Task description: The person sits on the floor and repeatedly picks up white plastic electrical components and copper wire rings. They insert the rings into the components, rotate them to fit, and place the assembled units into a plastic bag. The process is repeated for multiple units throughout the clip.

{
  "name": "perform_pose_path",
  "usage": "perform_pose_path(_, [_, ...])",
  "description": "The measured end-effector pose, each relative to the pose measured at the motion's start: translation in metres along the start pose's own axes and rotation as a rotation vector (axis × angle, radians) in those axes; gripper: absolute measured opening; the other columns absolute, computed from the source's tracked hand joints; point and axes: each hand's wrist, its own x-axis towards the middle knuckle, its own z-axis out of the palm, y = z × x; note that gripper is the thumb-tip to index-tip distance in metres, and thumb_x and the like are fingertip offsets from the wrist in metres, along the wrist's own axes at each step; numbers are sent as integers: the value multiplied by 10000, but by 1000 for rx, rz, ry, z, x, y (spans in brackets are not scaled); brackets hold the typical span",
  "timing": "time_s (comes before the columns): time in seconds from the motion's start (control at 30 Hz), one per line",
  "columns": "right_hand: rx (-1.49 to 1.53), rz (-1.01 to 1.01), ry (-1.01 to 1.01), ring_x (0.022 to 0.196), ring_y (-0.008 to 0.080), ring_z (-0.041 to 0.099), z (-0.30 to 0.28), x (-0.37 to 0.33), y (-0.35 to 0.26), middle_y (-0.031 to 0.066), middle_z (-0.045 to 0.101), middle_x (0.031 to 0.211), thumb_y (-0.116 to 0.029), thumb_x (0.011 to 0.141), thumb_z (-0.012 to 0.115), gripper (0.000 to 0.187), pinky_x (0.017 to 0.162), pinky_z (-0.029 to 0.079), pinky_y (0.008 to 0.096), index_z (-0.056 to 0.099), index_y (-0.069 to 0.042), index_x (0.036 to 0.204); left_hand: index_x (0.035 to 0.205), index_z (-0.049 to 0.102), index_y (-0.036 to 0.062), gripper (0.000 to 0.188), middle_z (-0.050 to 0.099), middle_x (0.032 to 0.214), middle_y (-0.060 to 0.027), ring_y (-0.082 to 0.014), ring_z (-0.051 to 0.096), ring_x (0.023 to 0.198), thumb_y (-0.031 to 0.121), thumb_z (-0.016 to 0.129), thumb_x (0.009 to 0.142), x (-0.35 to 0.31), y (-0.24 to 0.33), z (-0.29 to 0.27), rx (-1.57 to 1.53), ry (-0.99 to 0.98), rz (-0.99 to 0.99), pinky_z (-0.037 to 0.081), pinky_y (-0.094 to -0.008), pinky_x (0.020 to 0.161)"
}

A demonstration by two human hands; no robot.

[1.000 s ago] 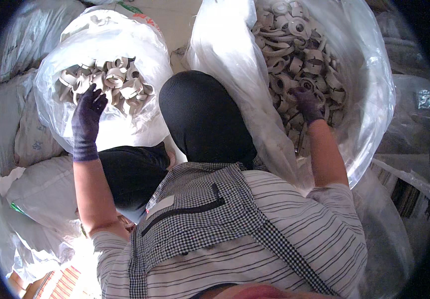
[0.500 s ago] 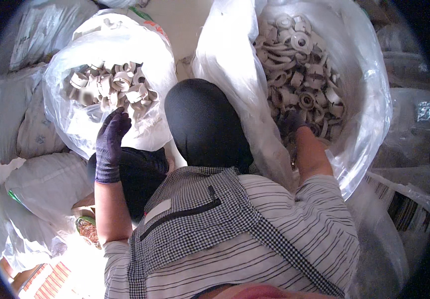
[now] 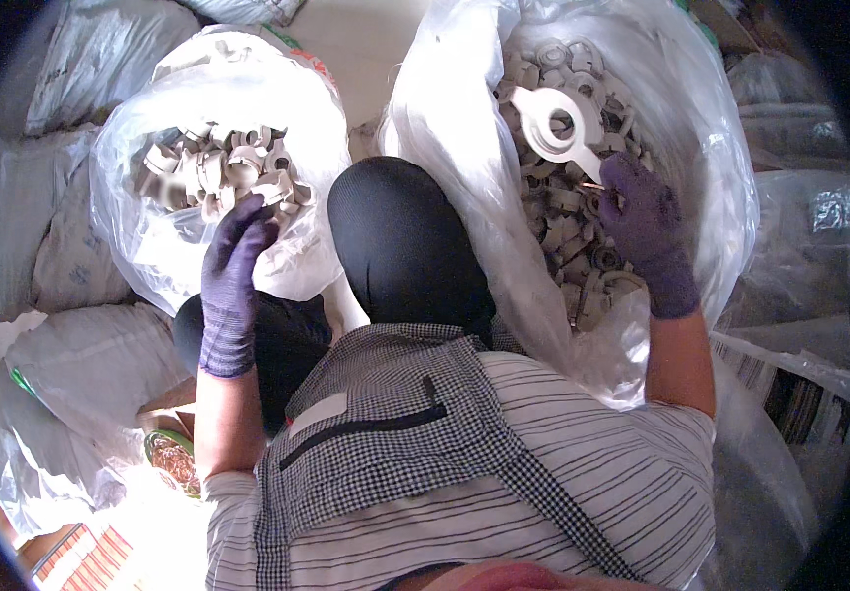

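My right hand (image 3: 647, 222), in a purple knit glove, is closed on the narrow tab of a white plastic ring (image 3: 583, 116). The ring has a round hole and a second tab on its far side. It hangs above a large clear bag (image 3: 730, 128) with many pale plastic parts (image 3: 563, 202) in it. My left hand (image 3: 235, 266), gloved alike, hovers at the near edge of a smaller clear bag (image 3: 130, 241). Its fingers are loosely bent and slightly apart, with nothing visible in them. Pale curved pieces (image 3: 210, 172) lie just beyond its fingertips.
My black-clad knee (image 3: 395, 241) stands between the two bags. Stuffed white sacks (image 3: 100, 360) are piled along the left. A bundle of copper-coloured wire (image 3: 174, 458) lies by my left elbow. Wrapped packages (image 3: 789, 236) line the right side.
My right hand has come up out of the large bag and now holds the white plastic ring. My left hand has shifted slightly to the right.
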Motion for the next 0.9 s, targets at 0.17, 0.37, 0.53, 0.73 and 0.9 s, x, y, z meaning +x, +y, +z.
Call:
perform_pose_path(0.17, [-165, -495, -265, 773, 245, 615, -64, 32, -114, 86, 602, 983, -206, 837, 649, 111, 677, 499, 375, 648, -131, 919, 1532, 338, -23, 992, 523, 1403, -220, -313, 590, 1195, 423, 848, 806, -3, 59, 80, 374, -230, 415, 489, -391, 1032])
perform_pose_path(0.37, [-111, -865, -337, 831, 177, 618, -56, 29, -174, 103, 625, 1246, -225, 807, 644, 136, 717, 520, 361, 668, -118, 889, 1481, 411, -6, 1114, 534, 1392, -256, -421, 540, 1279, 625, 854, 677, 3, 30, 81, 700, -332, 451, 446, -490, 1090])
perform_pose_path(0.53, [670, -691, -141, 781, 197, 666, -63, 0, -112, 60, 677, 969, -178, 841, 707, 164, 671, 546, 317, 710, -86, 977, 1331, 597, 54, 935, 618, 1251, -161, -394, 595, 1171, 438, 951, 555, -21, 13, 76, 644, -266, 809, 481, -483, 1010])
perform_pose_path(0.73, [1485, 420, -137, 719, 68, 521, -8, 34, -126, 35, 608, 970, -148, 1025, 550, 243, 580, 460, 241, 610, 7, 1203, 1386, 564, 79, 954, 556, 1361, -189, -401, 568, 1232, 398, 940, 569, -12, 13, 54, 740, -353, 926, 463, -481, 1051])
perform_pose_path(0.9, [1454, 500, -306, 682, 69, 461, 5, 25, -161, 27, 571, 944, -78, 1039, 501, 211, 584, 446, 236, 589, 21, 1204, 1475, 470, 63, 986, 502, 1459, -229, -412, 540, 1305, 300, 919, 628, -18, -2, 40, 733, -383, 851, 454, -480, 1088])
